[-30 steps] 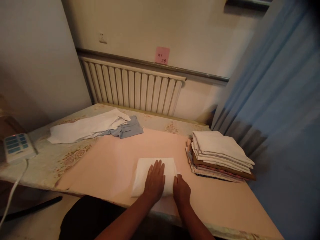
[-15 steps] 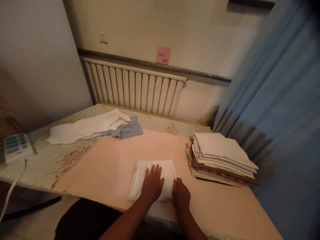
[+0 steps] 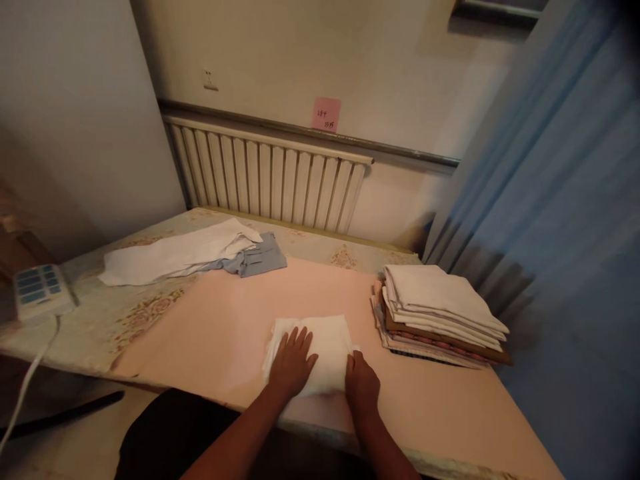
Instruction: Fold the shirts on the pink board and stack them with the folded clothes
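A folded white cloth [image 3: 327,343] lies on the pink sheet near the table's front edge. My left hand [image 3: 293,363] rests flat on the left part of the cloth, fingers stretched out. At the cloth's right edge is my right hand [image 3: 363,387], its fingers curled around that edge; the fingertips are partly hidden. To the right stands a stack of folded cloths [image 3: 440,300], white on top, with brown and patterned ones beneath. At the back left, a white garment [image 3: 175,253] lies loosely over a grey-blue garment [image 3: 263,259].
The pink sheet [image 3: 220,333] covers much of the flowered table cover [image 3: 145,313]. A power strip [image 3: 43,291] with a white cord sits at the left edge. Behind the table is a radiator [image 3: 270,170]; a blue curtain [image 3: 560,233] hangs at the right.
My left hand has slid left across the white cloth, still flat. My right hand stays at the cloth's right edge. The view has shifted slightly.
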`<action>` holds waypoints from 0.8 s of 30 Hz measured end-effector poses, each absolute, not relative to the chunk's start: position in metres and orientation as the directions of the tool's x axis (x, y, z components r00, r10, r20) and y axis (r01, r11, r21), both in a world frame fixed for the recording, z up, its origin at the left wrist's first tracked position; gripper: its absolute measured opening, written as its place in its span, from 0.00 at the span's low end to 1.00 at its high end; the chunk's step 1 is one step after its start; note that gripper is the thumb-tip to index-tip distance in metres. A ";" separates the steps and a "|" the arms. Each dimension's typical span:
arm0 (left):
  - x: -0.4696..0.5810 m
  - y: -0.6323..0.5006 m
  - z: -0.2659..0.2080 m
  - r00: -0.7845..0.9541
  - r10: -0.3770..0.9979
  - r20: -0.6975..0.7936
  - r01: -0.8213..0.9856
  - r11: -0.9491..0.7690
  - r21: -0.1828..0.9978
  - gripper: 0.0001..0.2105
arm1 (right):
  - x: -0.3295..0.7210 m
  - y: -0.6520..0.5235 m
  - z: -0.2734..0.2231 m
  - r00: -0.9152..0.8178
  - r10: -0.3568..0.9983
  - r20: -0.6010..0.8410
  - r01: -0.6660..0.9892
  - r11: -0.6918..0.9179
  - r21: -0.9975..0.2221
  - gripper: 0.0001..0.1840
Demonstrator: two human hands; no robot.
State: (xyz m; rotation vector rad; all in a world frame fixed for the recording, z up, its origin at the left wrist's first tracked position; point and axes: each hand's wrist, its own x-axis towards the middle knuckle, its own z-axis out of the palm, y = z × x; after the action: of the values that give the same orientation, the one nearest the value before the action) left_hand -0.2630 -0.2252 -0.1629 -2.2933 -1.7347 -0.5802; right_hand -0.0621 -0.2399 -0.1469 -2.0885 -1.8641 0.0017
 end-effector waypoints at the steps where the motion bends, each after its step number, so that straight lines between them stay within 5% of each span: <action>1: -0.266 -0.227 -0.162 0.235 0.872 0.430 0.954 -0.292 0.070 0.24 | -0.062 -0.240 -0.146 0.139 0.966 0.220 0.965 -0.083 -0.249 0.16; 24: -0.293 -0.237 -0.151 0.157 0.856 0.492 0.971 -0.226 0.082 0.19 | -0.063 -0.242 -0.144 0.143 0.970 0.194 0.967 -0.096 -0.236 0.16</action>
State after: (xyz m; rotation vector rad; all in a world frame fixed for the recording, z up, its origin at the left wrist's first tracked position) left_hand -0.2932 -0.2367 -0.1515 -2.1823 -1.7720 -0.6536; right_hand -0.0632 -0.2423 -0.1439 -2.1210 -1.8754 0.0157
